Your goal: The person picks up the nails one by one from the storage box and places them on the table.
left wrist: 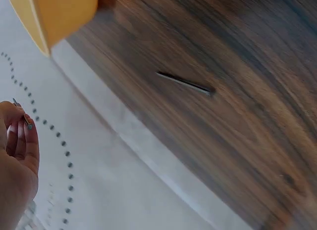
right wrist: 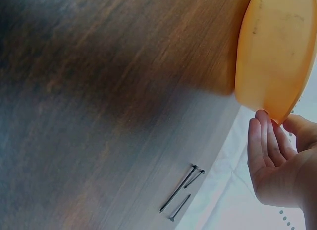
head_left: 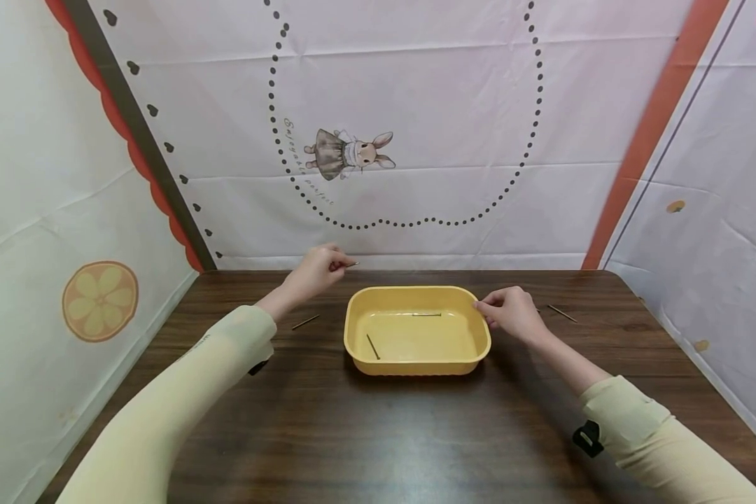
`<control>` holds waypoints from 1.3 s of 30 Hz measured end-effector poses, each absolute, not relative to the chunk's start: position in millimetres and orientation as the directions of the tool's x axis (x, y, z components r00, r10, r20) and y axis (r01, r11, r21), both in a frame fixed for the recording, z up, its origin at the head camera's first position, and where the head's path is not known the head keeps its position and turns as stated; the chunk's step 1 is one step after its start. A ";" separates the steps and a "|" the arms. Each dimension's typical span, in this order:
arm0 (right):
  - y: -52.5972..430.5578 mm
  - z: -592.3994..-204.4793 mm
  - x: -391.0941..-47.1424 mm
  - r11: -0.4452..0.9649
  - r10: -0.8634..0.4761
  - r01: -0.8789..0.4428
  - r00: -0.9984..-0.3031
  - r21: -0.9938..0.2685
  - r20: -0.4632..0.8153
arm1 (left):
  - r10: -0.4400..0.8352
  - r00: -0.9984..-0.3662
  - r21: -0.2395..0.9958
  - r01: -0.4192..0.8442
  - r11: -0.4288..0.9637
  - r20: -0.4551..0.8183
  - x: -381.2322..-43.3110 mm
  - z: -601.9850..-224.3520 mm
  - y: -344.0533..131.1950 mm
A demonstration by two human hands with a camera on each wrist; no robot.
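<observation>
My left hand is raised above the table near the back left of a yellow plastic tub. Between its thumb and fingers it pinches a nail, whose head shows in the left wrist view. My right hand pinches the tub's right rim, thumb on the inside and fingers against the outer wall. Two nails lie inside the tub: one nail at the left front, another nail along the back. Another nail lies on the table below my left hand.
On the table, several nails lie right of the tub; the right wrist view shows a long nail beside shorter ones. A printed white cloth hangs behind the table's back edge and along both sides.
</observation>
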State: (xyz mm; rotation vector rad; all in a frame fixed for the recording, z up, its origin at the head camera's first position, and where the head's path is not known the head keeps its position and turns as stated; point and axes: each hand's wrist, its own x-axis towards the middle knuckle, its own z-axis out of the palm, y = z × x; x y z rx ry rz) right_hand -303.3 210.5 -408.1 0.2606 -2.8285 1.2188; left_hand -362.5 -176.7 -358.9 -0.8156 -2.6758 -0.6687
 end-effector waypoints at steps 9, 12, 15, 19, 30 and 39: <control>210.0 -407.5 -302.6 0.677 -0.135 -0.169 -0.985 -0.716 0.105 | 0.390 -0.846 0.341 0.510 0.790 0.363 -364.1 -376.6 -208.3; 209.6 -407.1 -302.8 0.678 -0.128 -0.164 -0.986 -0.716 0.105 | 0.373 -0.851 0.329 0.495 0.804 0.370 -364.9 -383.5 -218.1; 209.6 -406.9 -303.1 0.681 -0.129 -0.168 -0.986 -0.713 0.109 | 0.364 -0.848 0.296 0.488 0.821 0.386 -365.8 -391.8 -227.1; 209.3 -406.1 -303.5 0.684 -0.132 -0.172 -0.985 -0.709 0.111 | 0.350 -0.855 0.276 0.467 0.840 0.383 -366.0 -403.3 -236.8; 209.4 -403.2 -302.9 0.682 -0.138 -0.178 -0.984 -0.709 0.114 | 0.318 -0.880 0.281 0.424 0.861 0.353 -361.3 -433.6 -256.9; 210.9 -403.6 -302.9 0.691 -0.140 -0.179 -0.984 -0.700 0.113 | 0.284 -0.903 0.284 0.379 0.881 0.322 -356.2 -447.0 -262.6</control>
